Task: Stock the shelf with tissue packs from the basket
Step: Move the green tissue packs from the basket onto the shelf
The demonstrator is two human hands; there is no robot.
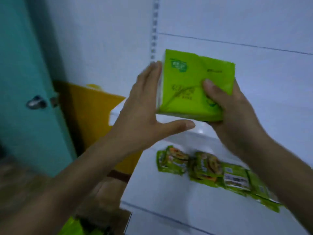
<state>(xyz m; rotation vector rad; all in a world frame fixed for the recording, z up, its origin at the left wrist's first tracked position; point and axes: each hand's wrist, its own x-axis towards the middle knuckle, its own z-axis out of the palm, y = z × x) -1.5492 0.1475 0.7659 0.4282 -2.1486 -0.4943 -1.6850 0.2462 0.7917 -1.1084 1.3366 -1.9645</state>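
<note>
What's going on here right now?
A person holds a green tissue pack up in front of the white shelf unit. The right hand grips its right end, thumb on the front; the left hand lies flat against its left side, fingers straight. The pack is not yet set down. A row of green packets lies on the lower shelf.

Your right hand (232,116) grips the green tissue pack (186,89) with only the thumb (210,89) showing; its fingers lie behind the pack. The pack's print is too blurred to read. Your right forearm (277,168) covers the far end of the row of green packets (176,161) (their labels are smeared too), and a green shape (72,227) is cut off by the bottom edge.
</note>
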